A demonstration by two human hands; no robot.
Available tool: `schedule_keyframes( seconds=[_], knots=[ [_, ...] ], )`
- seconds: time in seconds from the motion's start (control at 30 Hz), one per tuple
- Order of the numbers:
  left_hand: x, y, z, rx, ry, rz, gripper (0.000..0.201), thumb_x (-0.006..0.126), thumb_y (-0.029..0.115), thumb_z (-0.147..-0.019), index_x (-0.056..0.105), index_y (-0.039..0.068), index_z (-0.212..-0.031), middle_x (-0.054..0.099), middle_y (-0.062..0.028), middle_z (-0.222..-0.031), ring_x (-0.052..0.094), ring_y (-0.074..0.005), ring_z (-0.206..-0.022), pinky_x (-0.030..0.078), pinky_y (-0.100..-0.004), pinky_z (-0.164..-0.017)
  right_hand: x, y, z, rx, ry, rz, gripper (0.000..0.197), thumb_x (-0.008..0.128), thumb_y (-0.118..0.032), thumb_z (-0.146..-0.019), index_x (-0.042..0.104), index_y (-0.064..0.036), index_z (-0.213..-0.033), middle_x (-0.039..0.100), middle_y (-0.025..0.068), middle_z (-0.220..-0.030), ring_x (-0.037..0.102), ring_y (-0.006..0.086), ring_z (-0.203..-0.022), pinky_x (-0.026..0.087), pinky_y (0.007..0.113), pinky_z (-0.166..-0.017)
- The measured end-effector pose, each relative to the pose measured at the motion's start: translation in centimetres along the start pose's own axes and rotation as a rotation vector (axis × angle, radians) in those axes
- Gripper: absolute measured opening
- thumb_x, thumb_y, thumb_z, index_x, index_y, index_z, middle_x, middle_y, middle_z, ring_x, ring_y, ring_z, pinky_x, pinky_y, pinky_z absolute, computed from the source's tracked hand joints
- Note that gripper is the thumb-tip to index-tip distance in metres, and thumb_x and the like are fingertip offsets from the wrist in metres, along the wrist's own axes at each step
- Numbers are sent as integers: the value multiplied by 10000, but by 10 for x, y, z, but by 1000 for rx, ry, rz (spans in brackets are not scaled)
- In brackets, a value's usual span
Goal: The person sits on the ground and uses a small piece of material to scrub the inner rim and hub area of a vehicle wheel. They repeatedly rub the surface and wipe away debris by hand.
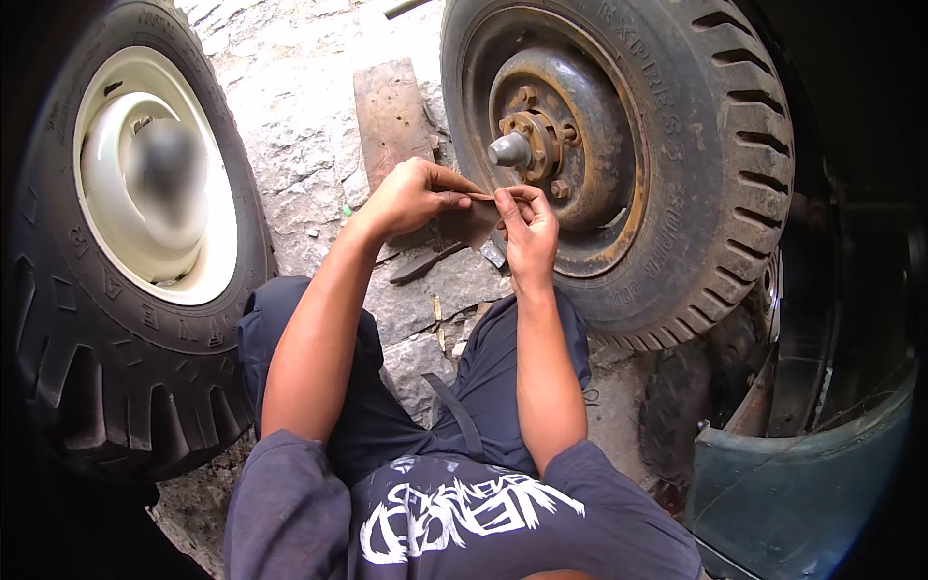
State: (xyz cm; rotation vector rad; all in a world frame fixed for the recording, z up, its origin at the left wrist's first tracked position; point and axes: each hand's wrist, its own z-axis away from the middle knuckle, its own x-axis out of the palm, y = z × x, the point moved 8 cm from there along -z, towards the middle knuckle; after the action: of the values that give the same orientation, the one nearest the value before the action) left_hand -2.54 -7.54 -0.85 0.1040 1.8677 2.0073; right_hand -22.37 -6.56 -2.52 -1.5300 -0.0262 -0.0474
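Note:
A small, folded brown sheet that looks like sandpaper [468, 224] is held up between my two hands. Fingers and thumb of my left hand [411, 200] pinch its left end. Its right end is gripped between the thumb and fingers of my right hand [529, 230]. Just beyond my right hand stands a wheel with a rusty brown rim [633, 145]. Bolts ring its hub, and a grey metal stub [509, 150] sticks out from the centre, close above my right fingers.
At the left stands another tire [126, 362] with a cream-coloured rim [217, 222]. A worn board [390, 111] lies on the rough stone ground [309, 126], with a dark flat strip [425, 263] nearer me. A dark green panel [783, 493] curves in at the lower right.

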Motion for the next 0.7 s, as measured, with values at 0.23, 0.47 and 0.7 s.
schedule_keyframes(
  seconds=[0.23,0.47,0.7],
  knots=[
    [-10,19,9,-173,94,36,263,811,167,-969,811,-1,-1170,838,-110,-1053,769,-147,-986,597,-342,-896,6,-12,3,7,-22,46,208,848,-149,-986,788,-19,-1136,718,-51,-926,544,6,-741,406,189,-652],
    [-7,10,4,-67,87,63,241,803,152,-966,810,-7,-1148,836,-104,-1037,765,-143,-971,596,-334,-889,6,-12,3,-20,-44,-6,189,852,-107,-971,793,-7,-1120,751,-14,-962,625,44,-823,478,220,-731],
    [-7,5,4,-85,92,210,226,812,116,-950,812,-19,-1132,831,-103,-1010,761,-133,-965,597,-320,-869,7,-9,1,-24,-63,66,180,844,0,-936,791,29,-1105,778,44,-1002,680,90,-885,538,245,-812]
  ],
)
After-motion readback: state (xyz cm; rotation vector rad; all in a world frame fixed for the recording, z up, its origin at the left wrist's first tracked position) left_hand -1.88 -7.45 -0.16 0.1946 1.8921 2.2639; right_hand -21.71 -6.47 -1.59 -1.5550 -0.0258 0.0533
